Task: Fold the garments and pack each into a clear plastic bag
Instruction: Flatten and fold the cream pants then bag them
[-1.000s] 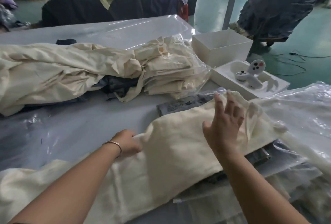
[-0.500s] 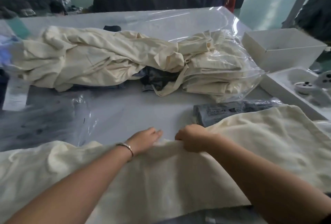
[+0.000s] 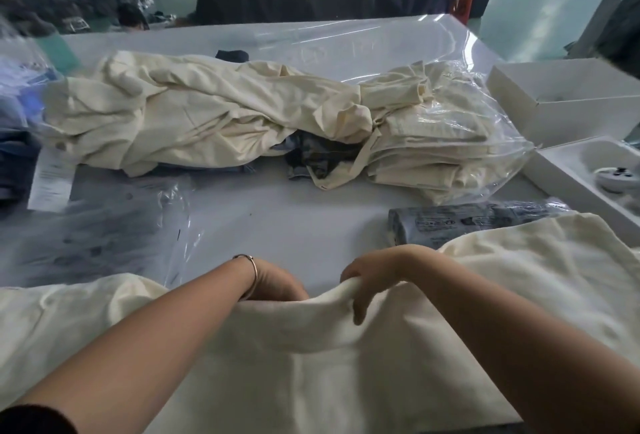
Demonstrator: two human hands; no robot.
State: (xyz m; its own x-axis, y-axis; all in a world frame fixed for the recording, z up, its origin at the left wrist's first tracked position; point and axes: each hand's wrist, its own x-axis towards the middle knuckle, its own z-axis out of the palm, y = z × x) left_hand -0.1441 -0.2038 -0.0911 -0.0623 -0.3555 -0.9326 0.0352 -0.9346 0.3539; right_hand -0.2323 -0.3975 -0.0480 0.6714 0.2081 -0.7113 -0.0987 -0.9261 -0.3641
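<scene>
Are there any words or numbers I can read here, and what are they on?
No words can be read.
Dark packet: white print, too blurred.
Paper slip: fine print, too small.
Clear bag: faint marks, not readable.
Cream garment in the hands: no print shows.

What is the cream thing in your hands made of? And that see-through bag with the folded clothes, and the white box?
Cream garment: probably soft woven cotton, matte; it sags and wrinkles.
Clear bag: thin glossy plastic; it shines and crinkles.
White box: likely cardboard, smooth and matte, with stiff straight walls.
</scene>
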